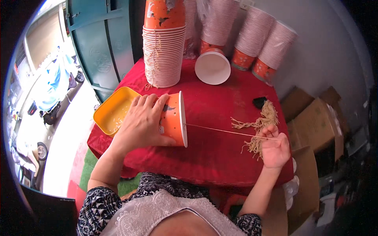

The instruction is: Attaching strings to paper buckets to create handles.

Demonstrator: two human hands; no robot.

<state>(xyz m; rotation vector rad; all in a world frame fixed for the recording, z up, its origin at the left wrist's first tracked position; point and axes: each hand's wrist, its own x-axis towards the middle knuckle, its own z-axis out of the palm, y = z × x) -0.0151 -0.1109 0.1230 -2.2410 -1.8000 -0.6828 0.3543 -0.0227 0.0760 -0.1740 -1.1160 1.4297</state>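
An orange paper bucket [171, 114] lies tipped on its side, its white rim toward the right, and my left hand [142, 124] is wrapped over its body. From inside its mouth a thin beige string [224, 130] runs taut across to my right hand [274, 147], whose fingers are curled and pinch the string's end. Beside the right hand lies a bundle of beige strings [267, 116] with a black tie [259, 102] at its top. Left of the bucket stands a yellow tray [103, 114] with small white beads in it, partly behind my left forearm.
A tall stack of nested orange buckets [163, 59] with strings hanging down it stands at the back of the red-covered table [212, 157]. Another bucket [212, 67] lies with its white opening forward. More stacks [252, 37] lean against the wall. Cardboard boxes [315, 126] fill the right side.
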